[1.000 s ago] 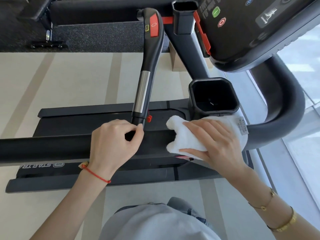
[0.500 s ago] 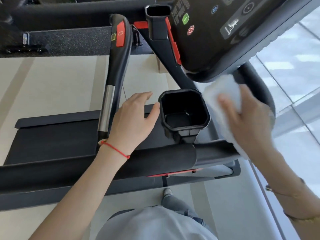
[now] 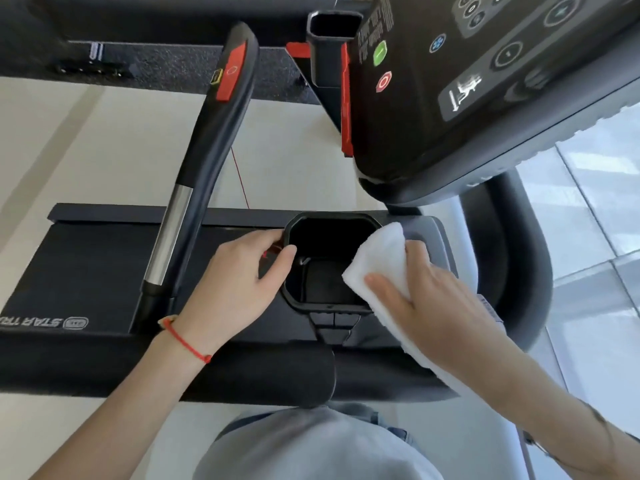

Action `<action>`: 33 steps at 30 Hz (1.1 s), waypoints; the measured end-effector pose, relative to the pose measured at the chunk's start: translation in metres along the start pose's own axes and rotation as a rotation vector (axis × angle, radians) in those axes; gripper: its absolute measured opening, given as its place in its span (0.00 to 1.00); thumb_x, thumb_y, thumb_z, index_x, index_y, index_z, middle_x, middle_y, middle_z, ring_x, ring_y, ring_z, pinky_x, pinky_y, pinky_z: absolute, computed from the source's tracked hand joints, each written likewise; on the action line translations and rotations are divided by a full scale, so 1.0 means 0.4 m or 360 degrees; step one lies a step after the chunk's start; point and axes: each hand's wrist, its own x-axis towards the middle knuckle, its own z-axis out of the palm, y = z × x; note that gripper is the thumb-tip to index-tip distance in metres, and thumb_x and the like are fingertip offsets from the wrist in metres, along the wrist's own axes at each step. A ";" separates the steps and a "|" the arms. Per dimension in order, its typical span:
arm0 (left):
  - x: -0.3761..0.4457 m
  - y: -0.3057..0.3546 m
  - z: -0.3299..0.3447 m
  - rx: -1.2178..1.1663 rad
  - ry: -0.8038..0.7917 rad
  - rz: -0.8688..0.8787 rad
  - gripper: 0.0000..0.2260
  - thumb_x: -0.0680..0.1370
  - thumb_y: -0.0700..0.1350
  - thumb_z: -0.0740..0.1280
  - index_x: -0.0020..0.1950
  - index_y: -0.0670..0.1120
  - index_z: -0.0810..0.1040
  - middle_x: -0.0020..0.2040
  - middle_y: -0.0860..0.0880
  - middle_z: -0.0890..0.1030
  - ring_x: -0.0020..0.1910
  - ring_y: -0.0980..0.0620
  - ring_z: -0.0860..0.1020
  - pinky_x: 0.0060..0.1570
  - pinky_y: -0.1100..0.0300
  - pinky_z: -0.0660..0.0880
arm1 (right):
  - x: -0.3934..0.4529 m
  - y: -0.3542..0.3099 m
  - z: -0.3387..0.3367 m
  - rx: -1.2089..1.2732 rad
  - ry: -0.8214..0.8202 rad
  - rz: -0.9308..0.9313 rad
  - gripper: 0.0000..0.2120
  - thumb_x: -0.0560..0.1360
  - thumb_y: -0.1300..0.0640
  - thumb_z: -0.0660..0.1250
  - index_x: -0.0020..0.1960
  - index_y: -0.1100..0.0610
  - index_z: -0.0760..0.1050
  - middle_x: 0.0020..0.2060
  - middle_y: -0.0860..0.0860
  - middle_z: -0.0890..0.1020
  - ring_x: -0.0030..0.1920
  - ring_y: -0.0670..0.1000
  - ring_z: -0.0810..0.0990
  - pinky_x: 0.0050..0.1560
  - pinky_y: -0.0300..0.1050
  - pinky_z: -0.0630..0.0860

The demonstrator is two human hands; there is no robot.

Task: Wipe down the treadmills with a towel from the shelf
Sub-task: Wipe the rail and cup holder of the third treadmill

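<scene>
A black treadmill fills the view, its belt deck (image 3: 86, 271) at the left and its console (image 3: 485, 98) at the upper right. The black cup holder (image 3: 332, 218) sits in the middle, below the console. My left hand (image 3: 235, 285) grips the cup holder's left rim, with the thumb over the edge. My right hand (image 3: 436, 306) holds a folded white towel (image 3: 384, 258) and presses it on the cup holder's right rim. The towel's tail hangs down under my right wrist.
A black handlebar (image 3: 214, 140) with a red button and a silver grip stands left of the cup holder. A padded crossbar (image 3: 242, 372) runs in front of me. A second cup holder (image 3: 332, 39) lies beyond. A curved side rail (image 3: 530, 278) is at the right, glass floor beyond.
My left hand left the handlebar base and took hold of the cup holder's left rim. My right hand carried the towel off the crossbar, up to the right, then onto the cup holder's right rim.
</scene>
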 end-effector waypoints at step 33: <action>0.027 -0.023 -0.014 -0.0091 -0.0143 -0.0039 0.16 0.79 0.59 0.59 0.54 0.53 0.82 0.44 0.57 0.83 0.46 0.57 0.81 0.44 0.58 0.77 | 0.229 -0.078 0.014 -0.0486 -0.0048 -0.0928 0.24 0.81 0.44 0.55 0.74 0.49 0.60 0.58 0.47 0.76 0.53 0.52 0.76 0.43 0.44 0.72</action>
